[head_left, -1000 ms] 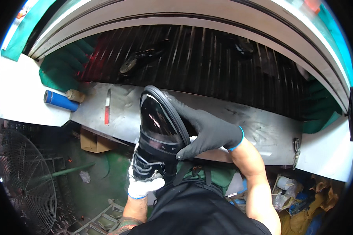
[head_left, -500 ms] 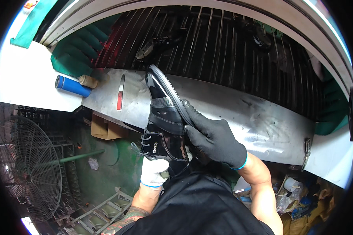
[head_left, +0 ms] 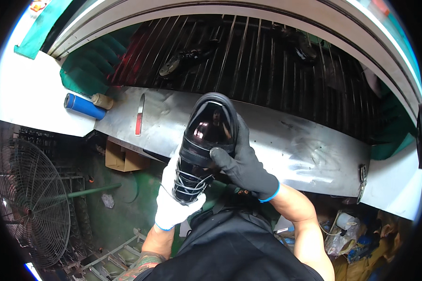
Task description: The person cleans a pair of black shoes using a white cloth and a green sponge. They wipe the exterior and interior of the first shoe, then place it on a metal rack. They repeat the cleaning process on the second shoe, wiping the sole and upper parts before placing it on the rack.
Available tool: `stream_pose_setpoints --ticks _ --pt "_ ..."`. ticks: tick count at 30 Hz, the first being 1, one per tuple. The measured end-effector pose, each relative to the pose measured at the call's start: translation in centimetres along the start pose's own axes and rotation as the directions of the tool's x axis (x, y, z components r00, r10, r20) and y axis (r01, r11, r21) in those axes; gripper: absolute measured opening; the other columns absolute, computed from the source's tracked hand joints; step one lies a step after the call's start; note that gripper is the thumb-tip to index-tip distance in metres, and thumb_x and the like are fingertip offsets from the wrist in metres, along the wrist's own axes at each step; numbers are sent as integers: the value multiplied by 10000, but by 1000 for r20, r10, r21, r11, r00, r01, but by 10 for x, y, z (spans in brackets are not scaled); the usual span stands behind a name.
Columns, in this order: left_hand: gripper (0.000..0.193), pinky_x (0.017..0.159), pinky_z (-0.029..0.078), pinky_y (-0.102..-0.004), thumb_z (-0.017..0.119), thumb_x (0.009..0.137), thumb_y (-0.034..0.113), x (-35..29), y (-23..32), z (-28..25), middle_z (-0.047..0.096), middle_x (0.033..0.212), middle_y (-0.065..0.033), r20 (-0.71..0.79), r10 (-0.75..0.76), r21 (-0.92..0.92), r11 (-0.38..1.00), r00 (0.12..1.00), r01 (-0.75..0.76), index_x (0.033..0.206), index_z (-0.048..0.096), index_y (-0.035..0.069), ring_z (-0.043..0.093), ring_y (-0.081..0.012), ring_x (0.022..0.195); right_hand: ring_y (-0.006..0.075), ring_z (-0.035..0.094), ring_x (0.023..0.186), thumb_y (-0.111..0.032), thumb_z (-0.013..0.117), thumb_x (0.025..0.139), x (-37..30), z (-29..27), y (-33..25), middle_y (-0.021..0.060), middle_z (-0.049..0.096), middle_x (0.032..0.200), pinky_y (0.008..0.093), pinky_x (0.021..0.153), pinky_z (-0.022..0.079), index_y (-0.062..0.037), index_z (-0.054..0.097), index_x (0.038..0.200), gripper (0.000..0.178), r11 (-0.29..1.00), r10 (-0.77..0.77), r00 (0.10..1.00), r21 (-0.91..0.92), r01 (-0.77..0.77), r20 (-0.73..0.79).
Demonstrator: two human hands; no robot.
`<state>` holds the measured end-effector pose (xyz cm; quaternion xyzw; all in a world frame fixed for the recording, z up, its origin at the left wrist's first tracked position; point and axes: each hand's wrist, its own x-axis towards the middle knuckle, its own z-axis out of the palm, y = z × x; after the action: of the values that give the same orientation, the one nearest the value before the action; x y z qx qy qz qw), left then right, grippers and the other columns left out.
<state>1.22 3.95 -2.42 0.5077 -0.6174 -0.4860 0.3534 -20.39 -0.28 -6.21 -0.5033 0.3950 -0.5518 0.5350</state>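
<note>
A black lace-up shoe [head_left: 208, 140] with a glossy toe and grey laces is held up in front of me, toe pointing away and upper facing me. My left hand [head_left: 169, 199], in a white glove, wraps the shoe's left side and heel end. My right hand [head_left: 241, 166], in a dark grey glove, grips its right side, the thumb lying across the upper. The sole is turned from view. Beyond the shoe runs a bare metal ledge [head_left: 286, 145]. On that ledge lies a knife [head_left: 139, 116] with a red handle.
Dark rollers [head_left: 253, 61] behind the ledge carry two more black shoes, one being the left shoe [head_left: 185, 61]. A blue cylinder [head_left: 85, 106] and a tan roll [head_left: 101, 100] lie at the left. A large fan [head_left: 30, 206] and a cardboard box [head_left: 123, 157] stand lower left.
The shoe has turned from its side to show its upper and toe. My left hand has moved up along its side, and my right thumb now lies over the upper.
</note>
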Motion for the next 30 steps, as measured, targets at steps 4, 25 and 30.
stream_pose_setpoints --ticks 4,25,30 --pt "652 999 486 -528 830 711 87 14 -3 22 625 1298 -275 -18 701 866 367 713 -339 1337 653 36 618 -455 1138 295 505 1406 -356 801 967 -5 11 9 180 450 1525 444 1186 434 -69 -3 1641 1088 929 166 986 337 -154 -7" --pt "733 707 538 -463 700 980 348 62 12 -11 684 839 -195 541 173 378 824 823 -422 1501 479 -118 679 -374 754 281 643 1269 -206 799 745 -45 -17 34 151 615 1421 423 1116 506 -28 377 1577 949 508 395 872 723 -469 288" --pt "625 603 498 -382 759 944 251 46 33 7 644 715 -87 396 383 693 473 835 -545 1414 579 -120 609 -260 624 267 626 1284 -95 748 782 -29 -14 11 131 606 1405 401 1103 508 -49 391 1567 864 667 433 884 597 -445 175"
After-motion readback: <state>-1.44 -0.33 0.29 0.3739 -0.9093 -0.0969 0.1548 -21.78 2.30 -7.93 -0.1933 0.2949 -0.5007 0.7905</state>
